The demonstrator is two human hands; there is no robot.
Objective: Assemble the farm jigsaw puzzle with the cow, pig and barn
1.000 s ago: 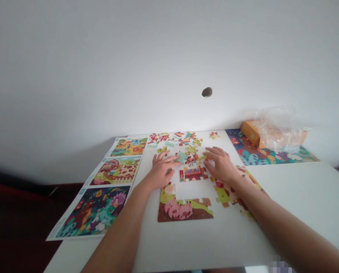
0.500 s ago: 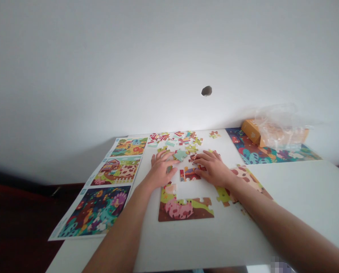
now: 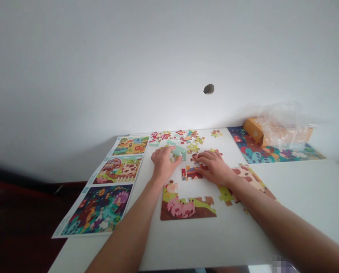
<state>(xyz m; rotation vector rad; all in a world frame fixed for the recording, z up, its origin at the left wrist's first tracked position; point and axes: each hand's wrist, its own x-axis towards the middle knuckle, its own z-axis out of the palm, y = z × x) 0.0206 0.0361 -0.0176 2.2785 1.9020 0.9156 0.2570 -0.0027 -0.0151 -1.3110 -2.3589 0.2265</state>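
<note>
Left hand is curling down and seems to be gripping a pale mint cardboard jigsaw piece mid-frame, while right hand is lying spread open on red jigsaw pieces, just above a half-built pink pig puzzle.

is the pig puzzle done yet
Not finished: the pig jigsaw is just a bottom strip and short left column, with a wide gap.
</note>
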